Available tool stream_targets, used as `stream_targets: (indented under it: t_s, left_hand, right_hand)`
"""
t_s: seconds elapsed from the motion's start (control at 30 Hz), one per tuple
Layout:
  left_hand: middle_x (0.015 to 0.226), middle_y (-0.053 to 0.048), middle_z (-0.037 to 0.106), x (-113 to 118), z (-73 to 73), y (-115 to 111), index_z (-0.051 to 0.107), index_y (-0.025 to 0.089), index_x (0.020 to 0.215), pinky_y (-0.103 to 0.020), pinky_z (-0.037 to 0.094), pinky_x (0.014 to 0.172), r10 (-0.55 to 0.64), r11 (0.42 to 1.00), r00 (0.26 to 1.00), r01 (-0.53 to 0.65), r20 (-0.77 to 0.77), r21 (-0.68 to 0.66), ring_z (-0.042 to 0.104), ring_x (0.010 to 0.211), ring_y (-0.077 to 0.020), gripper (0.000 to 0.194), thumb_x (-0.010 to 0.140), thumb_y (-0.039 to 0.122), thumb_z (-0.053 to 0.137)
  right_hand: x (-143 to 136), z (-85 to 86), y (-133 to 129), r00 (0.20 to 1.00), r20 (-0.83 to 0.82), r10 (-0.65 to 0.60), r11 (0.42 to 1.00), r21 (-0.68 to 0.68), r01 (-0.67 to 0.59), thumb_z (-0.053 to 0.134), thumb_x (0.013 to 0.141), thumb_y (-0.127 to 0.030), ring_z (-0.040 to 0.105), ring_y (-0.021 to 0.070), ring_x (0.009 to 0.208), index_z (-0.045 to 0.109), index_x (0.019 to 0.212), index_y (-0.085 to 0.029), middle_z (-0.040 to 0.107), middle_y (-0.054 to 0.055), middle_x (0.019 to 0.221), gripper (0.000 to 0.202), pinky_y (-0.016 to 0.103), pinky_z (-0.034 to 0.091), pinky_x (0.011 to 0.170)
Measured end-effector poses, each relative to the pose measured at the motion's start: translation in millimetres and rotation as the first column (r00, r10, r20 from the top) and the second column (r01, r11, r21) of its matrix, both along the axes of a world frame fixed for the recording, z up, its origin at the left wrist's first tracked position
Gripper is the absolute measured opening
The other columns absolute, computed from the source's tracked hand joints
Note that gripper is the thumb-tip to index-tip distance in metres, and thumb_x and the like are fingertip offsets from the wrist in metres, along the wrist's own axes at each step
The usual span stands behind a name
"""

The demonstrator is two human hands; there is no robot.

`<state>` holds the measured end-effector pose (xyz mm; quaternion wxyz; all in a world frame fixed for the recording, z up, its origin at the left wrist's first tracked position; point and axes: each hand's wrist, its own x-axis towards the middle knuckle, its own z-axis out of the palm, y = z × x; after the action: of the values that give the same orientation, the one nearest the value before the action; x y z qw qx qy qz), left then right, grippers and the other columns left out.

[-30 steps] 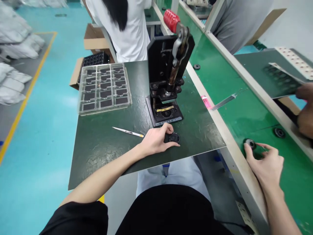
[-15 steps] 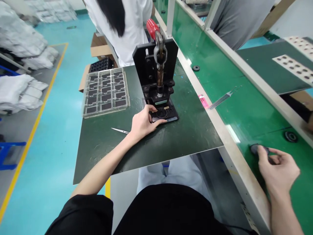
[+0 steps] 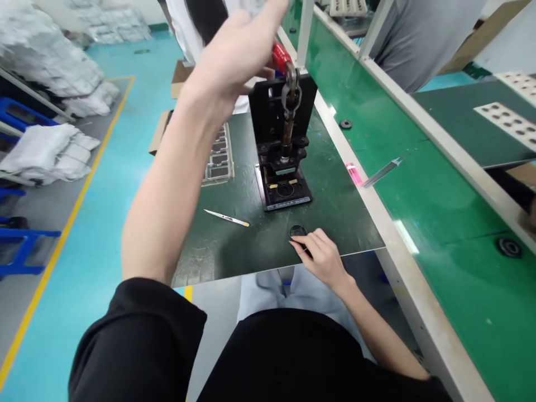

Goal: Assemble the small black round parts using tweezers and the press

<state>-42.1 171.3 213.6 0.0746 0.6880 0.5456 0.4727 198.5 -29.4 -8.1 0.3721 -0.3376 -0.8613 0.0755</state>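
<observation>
My right hand (image 3: 322, 254) is low over the green table mat. Its thumb and fingers pinch the edge of a black round disc part (image 3: 297, 230). Raised high in front of me, my left hand (image 3: 238, 47) is smeared by motion beside the red handle (image 3: 281, 57) of a black toggle press (image 3: 288, 145). Most of its fingers are hidden, so contact with the handle is unclear. The press base (image 3: 286, 192) shows a round outline and small yellowish pieces. White-and-yellow tweezers (image 3: 226, 218) lie on the mat to the left of my right hand.
A clear tray (image 3: 220, 162) with dark square pieces sits at left, partly behind my left forearm. On the green conveyor (image 3: 444, 195) at right lie black rings (image 3: 508, 247) and a bundle of thin strips (image 3: 381, 173). A co-worker in white stands behind the press.
My left hand has left the press base and risen to the red handle. From the conveyor, my right hand has brought the black disc part to the mat. The view has shifted slightly.
</observation>
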Motion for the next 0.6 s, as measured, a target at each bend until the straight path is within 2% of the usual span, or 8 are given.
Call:
stream_targets:
  t_s: [0.1,0.17,0.27,0.33,0.4,0.47,0.53,0.6]
  left_hand:
    - [0.083,0.002,0.064,17.5,10.9,9.8,0.058,0.014,0.087,-0.040,0.055,0.074,-0.156,0.939,0.985,0.172,0.078,-0.299,0.076,0.108,-0.0267,0.035,0.107,0.034,0.038]
    - [0.088,0.004,0.067,26.1,9.2,2.8,0.059,0.017,0.087,-0.037,0.058,0.074,-0.150,0.974,0.988,0.151,0.023,-0.171,0.077,0.105,-0.0269,0.025,0.103,0.031,0.046]
    - [0.094,0.001,0.067,41.1,-2.6,-24.9,0.061,0.020,0.105,-0.039,0.058,0.075,-0.019,0.965,0.993,0.048,-0.113,0.258,0.078,0.099,-0.0264,0.039,0.105,0.038,0.027]
    - [0.099,-0.002,0.066,53.1,-16.8,-49.9,0.061,0.018,0.117,-0.044,0.057,0.081,0.044,0.887,0.984,0.039,-0.170,0.459,0.075,0.109,-0.0286,0.057,0.105,0.041,0.010]
    - [0.106,-0.002,0.069,62.1,-37.7,-71.9,0.062,0.021,0.114,-0.044,0.060,0.094,0.006,0.818,0.982,0.104,-0.189,0.566,0.075,0.113,-0.0259,0.036,0.108,0.039,0.031]
    - [0.106,-0.001,0.070,64.0,-64.2,-84.3,0.062,0.026,0.110,-0.041,0.059,0.104,-0.087,0.771,0.970,0.211,-0.228,0.601,0.074,0.114,-0.0191,0.030,0.109,0.031,0.033]
    - [0.105,0.000,0.069,58.6,-91.4,-86.3,0.062,0.028,0.105,-0.046,0.056,0.112,-0.208,0.769,0.944,0.320,-0.258,0.553,0.072,0.114,-0.0178,0.030,0.109,0.035,0.033]
    - [0.102,-0.001,0.067,49.8,-111.8,-83.9,0.063,0.027,0.098,-0.053,0.054,0.115,-0.266,0.857,0.940,0.332,-0.213,0.394,0.072,0.113,-0.0203,0.031,0.107,0.047,0.041]
  right_hand:
    - [0.1,-0.9,2.6,0.998,-0.030,0.051,0.993,-0.107,-0.054,0.060,0.101,-0.020,0.058,0.0181,0.074,0.069,0.106,-0.019,0.072,0.004,0.082,0.011,0.034,0.051,0.069]
    - [1.8,-1.0,3.1,0.998,-0.050,0.050,0.993,-0.105,-0.055,0.061,0.100,-0.020,0.058,0.0182,0.073,0.069,0.109,-0.019,0.072,0.004,0.082,0.012,0.034,0.052,0.069]
    - [-0.1,-1.8,2.5,0.997,-0.078,0.008,0.996,-0.086,-0.015,0.060,0.100,-0.020,0.060,0.0185,0.072,0.069,0.110,-0.020,0.073,0.004,0.082,0.013,0.036,0.053,0.069]
    - [-3.1,-2.2,2.1,0.994,-0.103,-0.031,0.994,-0.105,0.020,0.061,0.099,-0.021,0.062,0.0187,0.073,0.068,0.114,-0.021,0.076,0.005,0.090,0.016,0.037,0.054,0.069]
    - [-5.4,-2.3,2.3,0.992,-0.115,-0.057,0.992,-0.122,0.042,0.062,0.099,-0.021,0.064,0.0190,0.074,0.068,0.118,-0.022,0.077,0.006,0.096,0.020,0.037,0.055,0.070]
    - [-6.3,-2.1,3.0,0.992,-0.113,-0.058,0.991,-0.123,0.044,0.062,0.099,-0.021,0.064,0.0189,0.074,0.068,0.117,-0.021,0.077,0.006,0.093,0.019,0.037,0.055,0.071]
    - [-6.0,-1.8,3.9,0.993,-0.106,-0.048,0.993,-0.108,0.036,0.061,0.099,-0.021,0.062,0.0187,0.073,0.069,0.114,-0.020,0.076,0.006,0.086,0.016,0.037,0.054,0.072]
    - [-5.4,-1.7,4.7,0.994,-0.103,-0.042,0.996,-0.089,0.033,0.062,0.099,-0.021,0.061,0.0187,0.072,0.070,0.111,-0.019,0.075,0.006,0.084,0.014,0.036,0.053,0.071]
